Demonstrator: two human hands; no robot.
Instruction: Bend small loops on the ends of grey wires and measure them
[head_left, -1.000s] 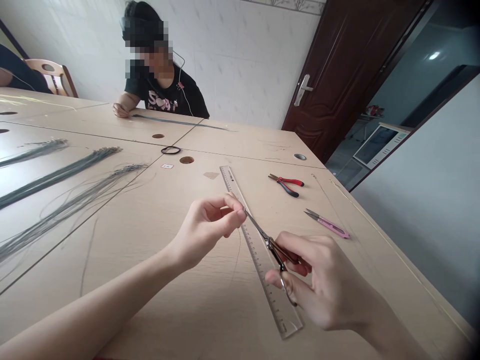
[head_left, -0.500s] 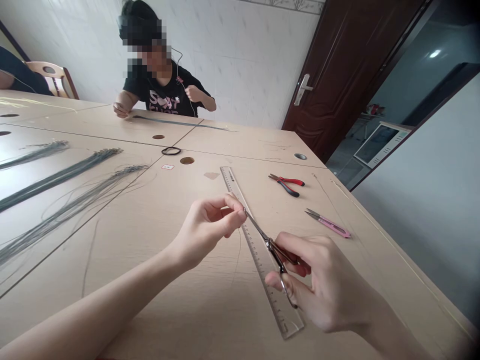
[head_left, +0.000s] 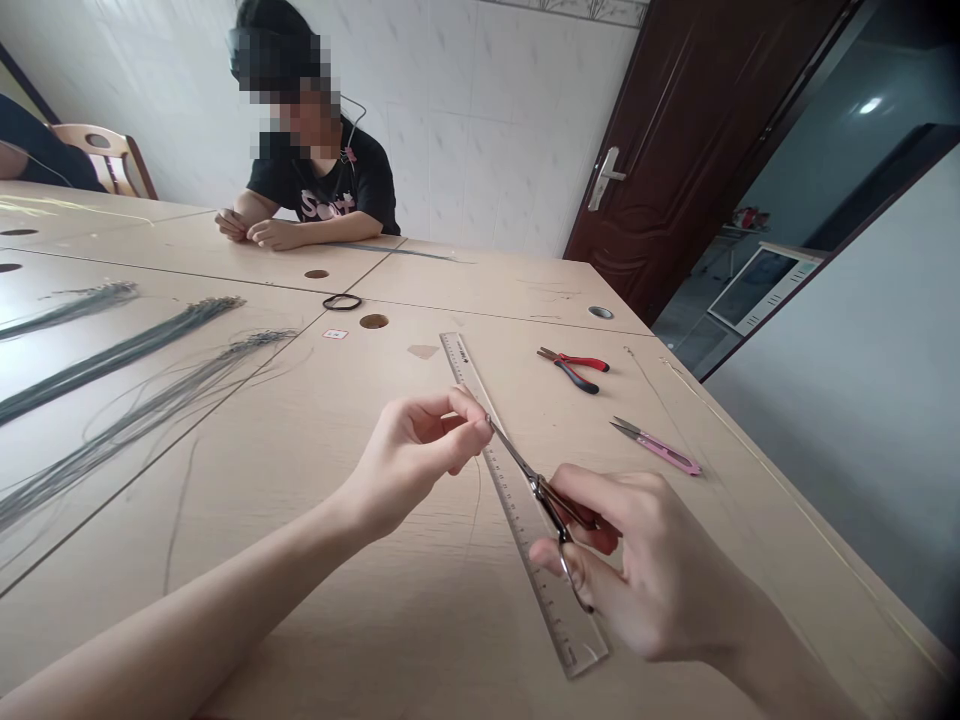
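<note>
My left hand [head_left: 420, 455] pinches the end of a thin thread [head_left: 478, 490] between thumb and fingertips, and a loose length curves down below it. My right hand [head_left: 637, 560] has its thumb and fingers in the loops of small metal scissors [head_left: 536, 484]. The narrow scissor tips meet my left fingertips; what exactly lies between the tips is too small to make out. Beneath both hands, a clear plastic ruler [head_left: 577, 645] lies slanting on the wooden table [head_left: 360, 620].
Red-and-black pliers [head_left: 576, 368] and pink thread snips [head_left: 657, 446] lie to the right. Several grey strand bundles [head_left: 127, 350] spread across the left. A black hair tie [head_left: 343, 302] sits near a table hole [head_left: 374, 321]. Across the table sits a person in a black shirt [head_left: 367, 180].
My hands, the scissors and the thread hold almost the same place. Across the table, the person's raised hand has come down to the tabletop beside the other hand.
</note>
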